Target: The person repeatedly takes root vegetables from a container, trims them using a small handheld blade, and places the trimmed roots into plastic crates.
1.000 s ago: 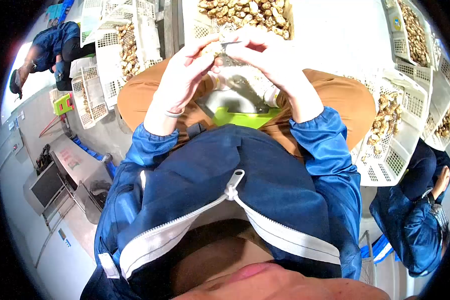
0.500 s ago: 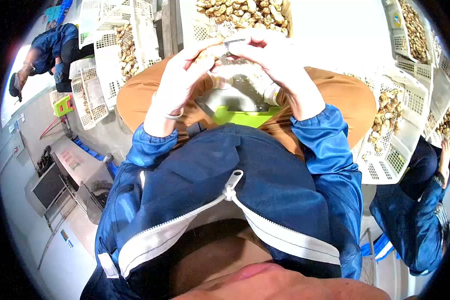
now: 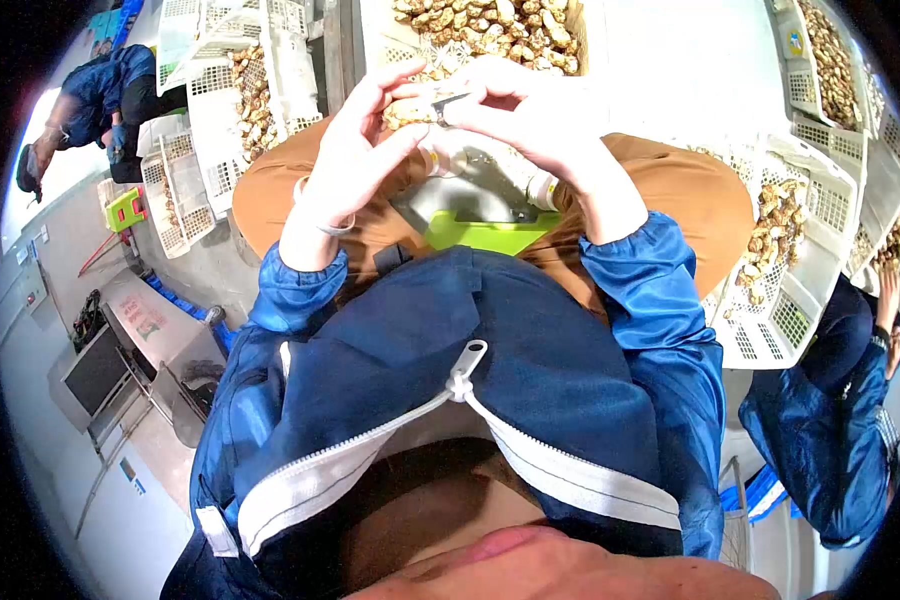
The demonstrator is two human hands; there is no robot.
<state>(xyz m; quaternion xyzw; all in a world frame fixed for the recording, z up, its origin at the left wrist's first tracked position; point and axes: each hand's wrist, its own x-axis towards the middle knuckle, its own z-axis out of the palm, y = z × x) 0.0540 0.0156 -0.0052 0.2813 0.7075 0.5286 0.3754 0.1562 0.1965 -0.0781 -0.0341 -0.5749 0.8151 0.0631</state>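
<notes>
My left hand (image 3: 365, 150) is closed around a knobbly brown-and-cream piece (image 3: 408, 112), held between thumb and fingers. Close beside it on the right, my right hand (image 3: 530, 110) grips a small dark blade (image 3: 448, 101), whose tip touches or nearly touches the piece. Just beyond both hands is a white basket (image 3: 576, 30) holding many similar brown pieces (image 3: 490, 25). Below the hands, between my knees, lies a shiny grey surface with pale scraps and a bright green edge (image 3: 480, 235).
White crates (image 3: 805, 330) with brown pieces stand at the right, and more crates (image 3: 215, 110) at the left. One person in blue (image 3: 95, 90) is at the upper left, another (image 3: 820, 430) at the lower right. A grey table (image 3: 150, 320) stands lower left.
My left hand has shifted slightly left, and the piece in it shows more fully. The blade has moved a little down and left. The person at the right has moved their hands.
</notes>
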